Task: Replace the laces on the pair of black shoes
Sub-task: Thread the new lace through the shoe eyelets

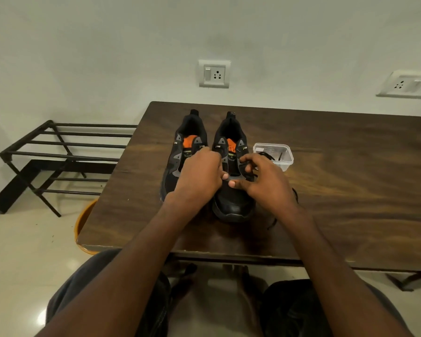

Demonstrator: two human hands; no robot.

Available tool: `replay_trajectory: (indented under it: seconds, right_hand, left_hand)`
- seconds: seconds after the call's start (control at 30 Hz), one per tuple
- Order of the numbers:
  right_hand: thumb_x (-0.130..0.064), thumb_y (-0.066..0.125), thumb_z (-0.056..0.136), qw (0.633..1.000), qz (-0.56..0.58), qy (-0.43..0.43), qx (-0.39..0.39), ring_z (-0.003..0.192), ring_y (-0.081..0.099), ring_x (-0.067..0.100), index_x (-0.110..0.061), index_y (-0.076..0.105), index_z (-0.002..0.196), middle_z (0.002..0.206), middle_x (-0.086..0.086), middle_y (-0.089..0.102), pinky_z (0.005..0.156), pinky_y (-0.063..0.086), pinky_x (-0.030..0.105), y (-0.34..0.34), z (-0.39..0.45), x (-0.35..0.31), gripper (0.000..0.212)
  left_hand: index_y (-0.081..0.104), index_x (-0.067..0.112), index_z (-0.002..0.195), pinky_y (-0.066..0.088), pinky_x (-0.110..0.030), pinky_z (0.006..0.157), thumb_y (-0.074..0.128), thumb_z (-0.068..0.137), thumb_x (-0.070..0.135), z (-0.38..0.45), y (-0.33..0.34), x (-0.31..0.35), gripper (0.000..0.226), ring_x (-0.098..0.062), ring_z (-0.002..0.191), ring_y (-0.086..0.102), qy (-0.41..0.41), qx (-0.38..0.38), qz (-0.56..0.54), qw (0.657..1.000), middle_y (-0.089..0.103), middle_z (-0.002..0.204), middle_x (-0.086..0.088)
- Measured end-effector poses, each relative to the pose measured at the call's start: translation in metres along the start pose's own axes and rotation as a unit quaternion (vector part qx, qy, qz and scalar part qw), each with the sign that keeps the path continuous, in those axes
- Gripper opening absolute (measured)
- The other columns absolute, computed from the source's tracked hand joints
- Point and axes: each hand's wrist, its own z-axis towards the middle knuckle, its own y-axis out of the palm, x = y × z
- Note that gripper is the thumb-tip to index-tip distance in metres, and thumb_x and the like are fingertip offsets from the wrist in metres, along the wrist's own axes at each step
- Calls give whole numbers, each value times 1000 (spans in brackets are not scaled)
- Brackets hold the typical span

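1. Off to the left a black metal rack (66,152) stands on the floor, and an orange bucket (83,224) peeks out beside the wooden table (350,190).
2. The left shoe (180,152) sits on the table with its toe toward the person, no lace visible in its eyelets. The left hand (199,176) lies over its forefoot, fingers curled toward the neighbouring shoe; whether they pinch anything I cannot tell.
3. The right shoe (231,198) stands just beside it, toe also toward the person. Both thumbs meet over its lowest eyelets.
4. The right hand (263,181) is closed on a black lace (249,176) at the shoe's right side; more lace trails across the table behind the wrist.
5. A clear plastic container (274,155) holding another dark lace sits just right of the shoe.
6. The lace looks soft and limp, so I judge it best held near its stiff tip for threading; the shoe looks light and likely to slide, so steadying it seems wise.
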Motion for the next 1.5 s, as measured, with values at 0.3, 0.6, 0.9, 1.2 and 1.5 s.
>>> replay_trajectory:
  seconds: [0.3, 0.6, 0.9, 1.2, 1.5]
  right_hand:
    - [-43, 90, 76, 1000, -9, 19, -23, 106, 60, 10, -34, 58, 137, 110, -15, 59, 80, 53, 33, -4, 0, -7, 69]
    - [-38, 91, 75, 997, -50, 58, -19, 108, 65, 11, -30, 64, 121, 116, -9, 69, 88, 56, 37, 1, -1, -20, 54]
    - [-39, 92, 74, 993, -80, 84, -21, 103, 66, 14, -32, 60, 110, 108, -10, 68, 90, 58, 45, 3, -4, -29, 48]
    - [-54, 87, 75, 961, -237, 102, -100, 94, 62, 20, -26, 47, 92, 99, -1, 64, 77, 50, 38, -8, 9, -47, 51]
    - [-67, 79, 77, 932, -323, 82, -143, 108, 63, 28, -19, 54, 117, 119, 8, 64, 79, 49, 39, -10, 21, -43, 67]
  left_hand:
    - [55, 18, 96, 41, -23, 59, 42, 110, 21, -7, -41, -1, 20, -9, 70, 57, -71, 168, -638, 748, 61, 77, 1]
    - [60, 21, 106, 55, -38, 85, 69, 96, 30, -14, 6, 0, 17, -14, 90, 62, -35, 25, -33, 999, 60, 106, 2]
    - [59, 31, 85, 60, -38, 72, 61, 101, 22, -21, -15, -5, 18, -9, 79, 69, -61, 149, -329, 930, 71, 86, 6]
    - [69, 22, 94, 33, -51, 108, 65, 86, 43, -52, -38, -11, 23, -23, 119, 46, -48, 31, -3, 998, 57, 119, 3]
    - [63, 29, 89, 27, -50, 103, 49, 96, 67, -36, -17, -3, 42, -17, 95, 61, -41, 61, -13, 997, 65, 86, 8]
